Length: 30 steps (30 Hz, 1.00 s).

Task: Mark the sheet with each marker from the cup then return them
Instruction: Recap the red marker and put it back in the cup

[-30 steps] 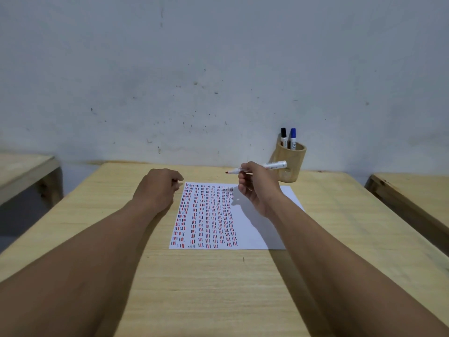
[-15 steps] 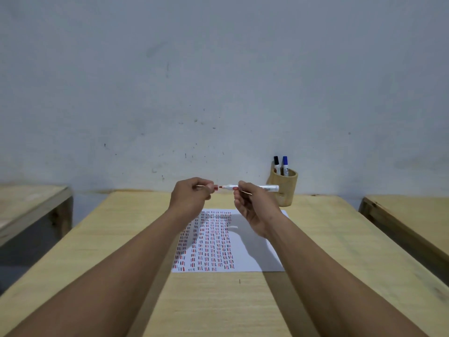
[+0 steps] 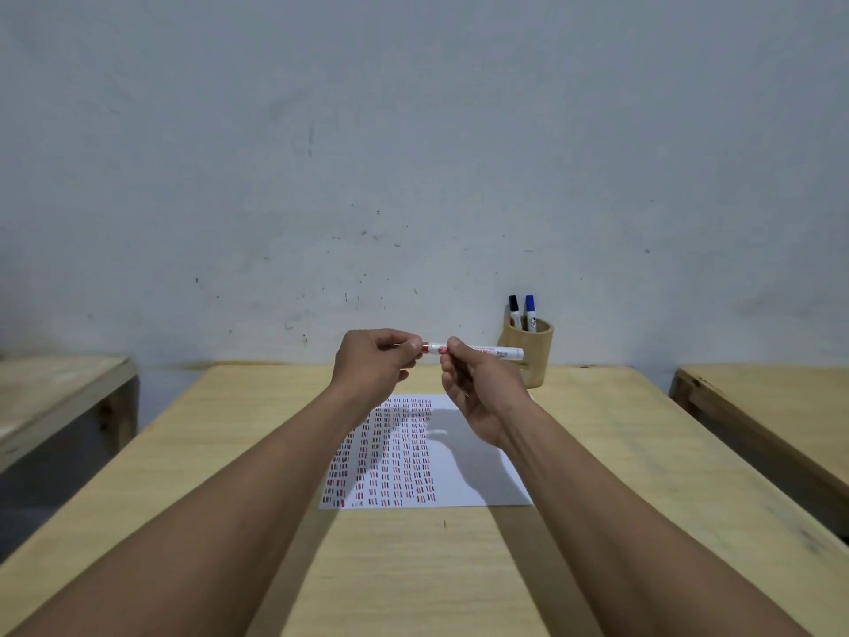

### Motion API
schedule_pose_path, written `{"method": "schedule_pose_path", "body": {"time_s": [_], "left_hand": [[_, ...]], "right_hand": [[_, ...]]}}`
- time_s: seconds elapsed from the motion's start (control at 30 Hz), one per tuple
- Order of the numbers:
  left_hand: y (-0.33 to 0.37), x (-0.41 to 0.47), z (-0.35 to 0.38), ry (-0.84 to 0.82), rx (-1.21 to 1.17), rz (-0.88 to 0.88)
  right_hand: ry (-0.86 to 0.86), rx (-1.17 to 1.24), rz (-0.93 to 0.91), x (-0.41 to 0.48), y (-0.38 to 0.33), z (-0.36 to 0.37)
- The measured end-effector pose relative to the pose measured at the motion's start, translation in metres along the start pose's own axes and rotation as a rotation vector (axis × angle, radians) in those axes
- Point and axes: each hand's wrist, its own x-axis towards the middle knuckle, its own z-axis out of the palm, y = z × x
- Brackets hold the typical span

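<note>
The red marker (image 3: 478,350) lies level in the air at the middle of the frame, above the far end of the sheet (image 3: 464,471); the right hand (image 3: 482,388) grips its white barrel with fingers curled closed around it, the barrel's tail reaching right in front of the wooden cup (image 3: 535,356); the left hand (image 3: 374,365) pinches shut at the marker's red end, thumb and forefinger meeting over what looks like the cap, though the fingers hide most of it; the sheet lies flat on the wooden table (image 3: 620,475) below both hands, its left part covered in columns of short red, black and blue dashes, its right part blank and shadowed; the cup stands at the far edge of the table, right of centre, against the grey wall (image 3: 413,154); a black marker (image 3: 514,311) and a blue marker (image 3: 531,312) stand upright in it, side by side, caps up.
</note>
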Motion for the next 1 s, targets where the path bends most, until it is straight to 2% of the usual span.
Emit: {"method": "schedule_pose_path", "body": {"time_s": [0.17,0.33,0.43,0.5,0.73,0.87,1.0], "left_hand": [[0.007,-0.001,0.002,-0.006,0.066,0.045],[0.012,-0.004,0.016,0.079,0.251,0.160],[0.020,-0.005,0.023,0.120,0.253,0.160],[0.026,-0.002,0.028,0.120,0.262,0.179],[0.039,0.021,0.052,0.091,0.320,0.263],[0.036,0.034,0.078,0.082,0.342,0.249],[0.020,0.051,0.105,0.086,0.343,0.191]], "right_hand": [[0.074,0.027,0.041,0.001,0.000,0.002],[0.180,0.012,-0.032,0.009,-0.003,0.005],[0.204,-0.109,-0.102,0.014,-0.006,0.003],[0.161,-0.233,-0.122,0.011,-0.014,0.001],[0.116,-0.921,-0.295,0.007,-0.046,-0.016],[0.155,-0.917,-0.346,0.027,-0.062,-0.036],[0.241,-0.960,-0.520,0.051,-0.086,-0.053]]}}
